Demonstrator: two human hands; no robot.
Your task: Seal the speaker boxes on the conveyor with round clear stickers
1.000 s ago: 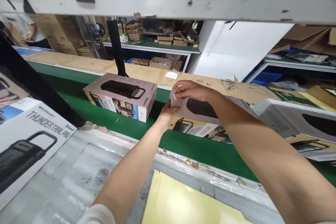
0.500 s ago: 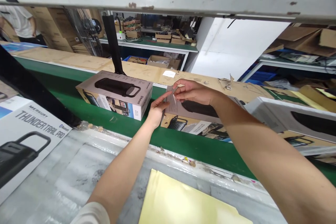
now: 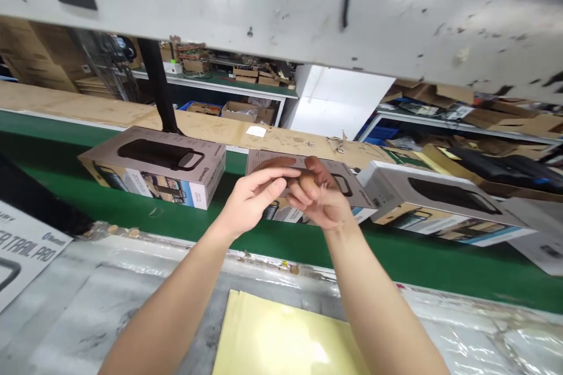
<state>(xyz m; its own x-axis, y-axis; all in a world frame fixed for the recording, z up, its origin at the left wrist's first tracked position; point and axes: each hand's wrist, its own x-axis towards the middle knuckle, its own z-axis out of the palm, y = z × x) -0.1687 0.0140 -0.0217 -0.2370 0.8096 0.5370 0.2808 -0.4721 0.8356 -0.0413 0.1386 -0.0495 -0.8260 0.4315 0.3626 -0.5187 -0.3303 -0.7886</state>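
I am holding my left hand (image 3: 253, 202) and right hand (image 3: 319, 199) together, fingertips touching, above the middle box (image 3: 264, 159) on the green belt (image 3: 417, 263). I cannot tell whether either is pinching anything.

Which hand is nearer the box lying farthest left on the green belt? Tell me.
Left. The left hand hovers just right of that box, off its near corner; the right hand is farther right, before the middle box.

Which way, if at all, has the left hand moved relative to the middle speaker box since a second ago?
Yes: the left hand has lifted off the middle speaker box's left end and drawn back toward the person, meeting the right hand.
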